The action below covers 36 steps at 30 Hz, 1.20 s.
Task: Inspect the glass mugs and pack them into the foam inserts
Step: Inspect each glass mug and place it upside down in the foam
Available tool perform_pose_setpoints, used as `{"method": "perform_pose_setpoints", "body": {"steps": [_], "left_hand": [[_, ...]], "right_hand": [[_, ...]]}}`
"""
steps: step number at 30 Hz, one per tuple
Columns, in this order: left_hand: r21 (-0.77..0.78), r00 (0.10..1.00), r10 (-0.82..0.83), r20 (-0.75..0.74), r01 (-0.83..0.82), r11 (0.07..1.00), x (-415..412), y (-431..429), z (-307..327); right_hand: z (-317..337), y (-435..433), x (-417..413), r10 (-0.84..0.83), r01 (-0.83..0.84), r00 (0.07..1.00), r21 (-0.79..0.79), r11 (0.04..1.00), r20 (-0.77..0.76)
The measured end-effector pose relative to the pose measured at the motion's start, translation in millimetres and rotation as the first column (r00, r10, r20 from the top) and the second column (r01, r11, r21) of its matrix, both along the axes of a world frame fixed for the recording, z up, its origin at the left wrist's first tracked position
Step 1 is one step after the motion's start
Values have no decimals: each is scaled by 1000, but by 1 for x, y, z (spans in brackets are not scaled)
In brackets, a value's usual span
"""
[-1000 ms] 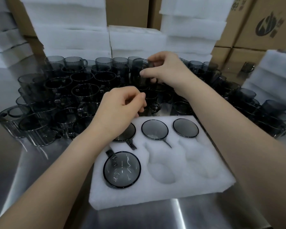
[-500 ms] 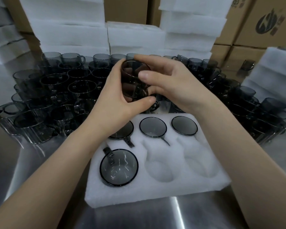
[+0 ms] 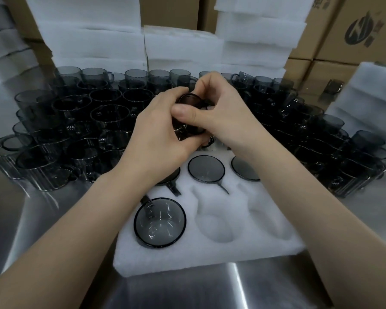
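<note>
One smoky glass mug (image 3: 192, 127) sits gripped between left hand (image 3: 158, 141) and right hand (image 3: 225, 114), fingers (image 3: 206, 84) curled round its wall; rigid, slick, breakable, likely light: hold the body.

Light was dim and even; the steel counter (image 3: 243, 286) showed pale glare streaks, and wide-angle distortion bent the frame's edges.

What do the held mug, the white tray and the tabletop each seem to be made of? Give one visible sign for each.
Mug: smoky tinted glass, glossy; see-through, with sharp glints.
Tray: white foam, matt; fuzzy surface with moulded hollows.
Tabletop: probably stainless steel, brushed; it gives blurred grey reflections.
</note>
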<state>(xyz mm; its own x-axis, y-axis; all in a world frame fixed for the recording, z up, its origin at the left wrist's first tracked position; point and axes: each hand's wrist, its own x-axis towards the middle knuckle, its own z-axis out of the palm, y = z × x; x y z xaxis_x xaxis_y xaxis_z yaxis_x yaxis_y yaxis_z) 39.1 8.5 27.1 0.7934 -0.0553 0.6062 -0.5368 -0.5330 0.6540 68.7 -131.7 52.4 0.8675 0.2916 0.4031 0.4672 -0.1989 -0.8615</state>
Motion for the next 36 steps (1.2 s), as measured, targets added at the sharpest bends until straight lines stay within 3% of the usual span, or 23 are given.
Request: {"method": "perform_pose_setpoints", "body": {"steps": [5,11,15,17,22,24,28,30,33,36], "left_hand": [[-13,1000,-7,21,8,1000,-4,-1,3],[-226,999,-23,-27,16,974,-4,1,6],[-283,999,-34,-24,26,959,-1,5,4],[-273,999,-40,-35,29,961,0,5,3],[-155,998,-10,-58,0,988,-2,2,2],[-126,999,-37,-30,33,991,-3,1,2],[-112,997,-76,5,76,991,-2,0,1],[-127,996,-72,43,77,989,-3,0,1],[-221,988,-108,106,130,967,-5,2,2],[-296,969,-175,175,221,929,-4,4,2]], "right_hand": [[-1,1,3,-12,23,998,168,985,-65],[0,-11,8,352,-223,898,417,881,-264],[-2,-13,8,484,-345,836,438,830,-259],[-2,-11,7,408,-325,886,334,885,-220],[-1,-3,2,77,-78,996,-21,997,-36],[-3,4,1,-41,44,997,-46,998,62],[-3,10,2,-169,158,971,78,984,169],[-1,9,2,-150,135,985,169,976,80],[2,2,5,8,47,985,309,950,-174],[-1,-6,9,331,-218,863,309,926,-382]]}}
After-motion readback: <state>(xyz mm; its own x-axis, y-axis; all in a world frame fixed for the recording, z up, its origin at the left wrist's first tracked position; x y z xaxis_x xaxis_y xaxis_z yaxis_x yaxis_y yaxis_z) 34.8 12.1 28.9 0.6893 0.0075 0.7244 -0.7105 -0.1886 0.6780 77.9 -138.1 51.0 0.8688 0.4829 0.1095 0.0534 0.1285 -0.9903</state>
